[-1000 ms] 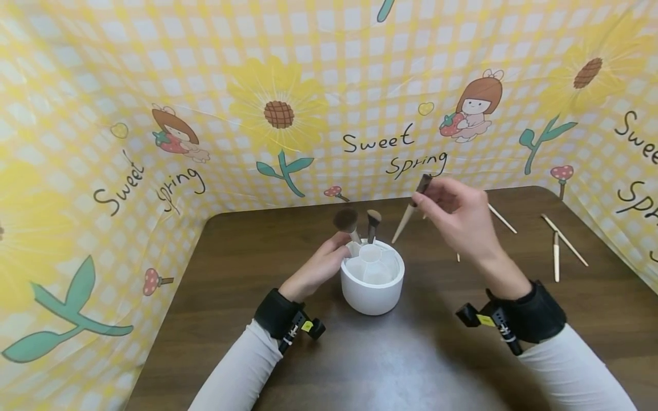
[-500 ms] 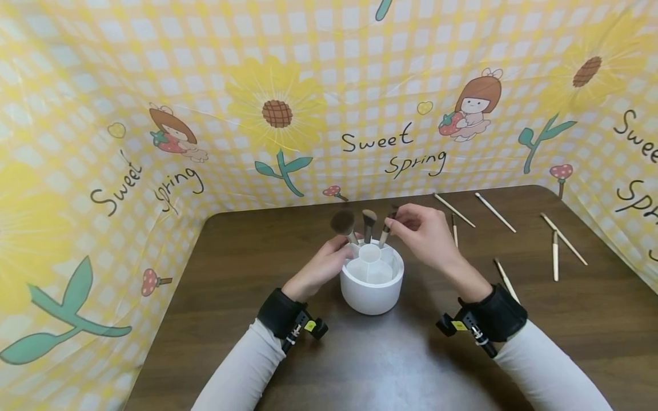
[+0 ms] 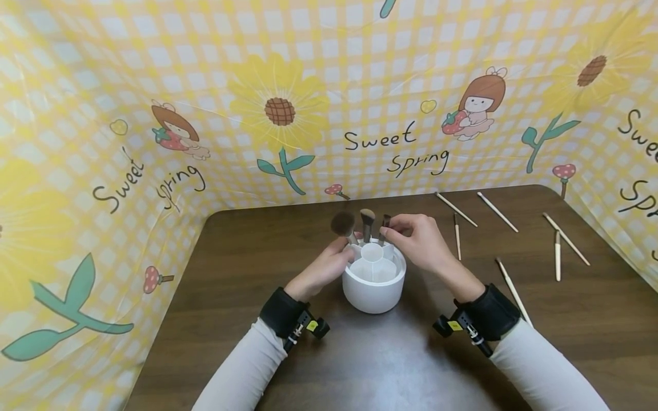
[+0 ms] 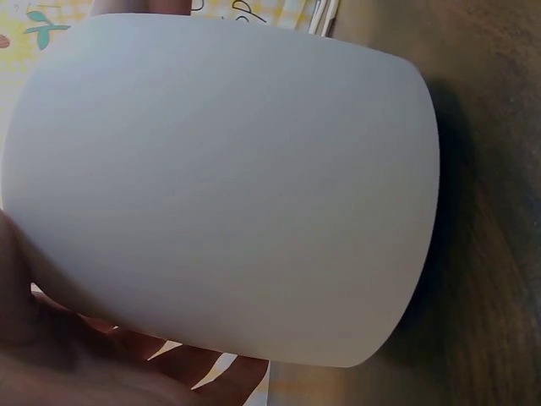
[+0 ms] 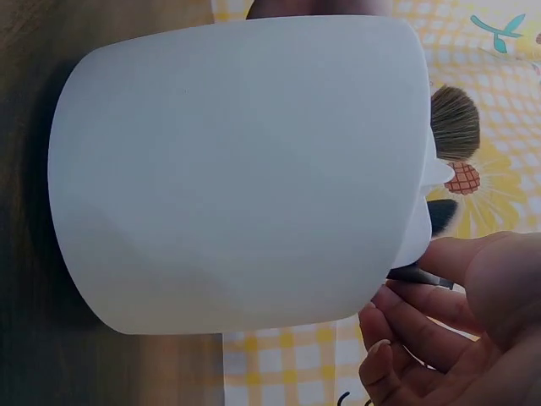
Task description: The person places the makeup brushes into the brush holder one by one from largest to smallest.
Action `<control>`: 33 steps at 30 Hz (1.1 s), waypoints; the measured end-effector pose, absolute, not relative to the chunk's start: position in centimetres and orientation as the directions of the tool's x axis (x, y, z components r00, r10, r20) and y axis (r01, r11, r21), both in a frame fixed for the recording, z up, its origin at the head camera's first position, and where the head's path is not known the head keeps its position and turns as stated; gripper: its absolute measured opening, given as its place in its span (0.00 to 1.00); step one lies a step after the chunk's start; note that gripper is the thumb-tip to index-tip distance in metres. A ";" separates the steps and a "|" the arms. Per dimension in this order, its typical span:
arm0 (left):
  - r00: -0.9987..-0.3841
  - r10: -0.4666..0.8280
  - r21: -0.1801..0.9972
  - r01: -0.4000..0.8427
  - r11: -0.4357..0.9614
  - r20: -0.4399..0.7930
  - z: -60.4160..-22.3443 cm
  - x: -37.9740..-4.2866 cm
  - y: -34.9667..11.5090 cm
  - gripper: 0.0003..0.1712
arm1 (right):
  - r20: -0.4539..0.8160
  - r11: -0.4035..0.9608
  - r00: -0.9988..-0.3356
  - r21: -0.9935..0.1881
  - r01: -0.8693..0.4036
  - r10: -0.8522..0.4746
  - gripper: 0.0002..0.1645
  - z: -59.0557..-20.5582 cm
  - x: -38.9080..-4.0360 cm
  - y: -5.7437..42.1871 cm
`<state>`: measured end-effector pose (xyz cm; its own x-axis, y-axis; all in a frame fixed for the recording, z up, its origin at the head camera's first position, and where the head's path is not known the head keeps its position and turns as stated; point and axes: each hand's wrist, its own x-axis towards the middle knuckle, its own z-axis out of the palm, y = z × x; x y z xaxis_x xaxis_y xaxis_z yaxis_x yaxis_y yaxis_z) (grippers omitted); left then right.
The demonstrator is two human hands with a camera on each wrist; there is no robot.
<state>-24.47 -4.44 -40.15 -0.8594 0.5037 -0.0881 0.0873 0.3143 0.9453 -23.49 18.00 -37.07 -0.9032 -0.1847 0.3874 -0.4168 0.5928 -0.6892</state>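
A round white makeup brush holder (image 3: 372,295) with inner compartments stands upright on the table. My left hand (image 3: 326,265) holds its left side, the thumb at the rim and the fingers along the outer wall in the left wrist view. At the back right of the holder my right hand (image 3: 420,241) pinches a dark-topped makeup brush (image 5: 421,276), its lower end down inside the holder. A big fluffy brush (image 3: 342,224) and a smaller angled brush (image 3: 367,217) stand bristles up in the back compartments, left of the pinched one.
Several slim pale-handled brushes lie on the brown table (image 3: 247,251) to the right, among them one brush (image 3: 514,290) by the right wrist and another brush (image 3: 457,237) behind the right hand. A yellow checked cloth (image 3: 308,51) hangs behind the table.
My right hand has moved left and down to the holder, bringing the brush from the air into a back-right compartment. My left hand has stayed at the holder.
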 end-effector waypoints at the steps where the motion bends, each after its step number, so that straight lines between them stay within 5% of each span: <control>1: -0.859 0.504 0.946 0.086 0.314 -0.089 -40.2 -24.5 -4.4 0.28 | 0.385 0.595 -0.902 -0.685 -0.420 -0.194 0.09 -37.0 -23.5 18.1; 16: -0.858 0.513 0.943 0.135 0.305 -0.043 -40.3 -24.6 -4.7 0.30 | 0.397 0.802 -0.893 -0.452 -0.390 -0.211 0.09 -34.7 -20.6 26.7; 26: -0.850 0.523 0.941 0.124 0.314 -0.063 -39.2 -24.1 -4.9 0.31 | -0.014 0.963 -0.997 -0.262 -0.069 -0.075 0.27 -37.6 -19.1 34.9; 33: -0.875 0.479 0.950 0.087 0.301 -0.072 -39.7 -24.4 -4.8 0.28 | -0.182 0.960 -0.983 -0.280 0.022 -0.031 0.14 -39.8 -18.0 36.4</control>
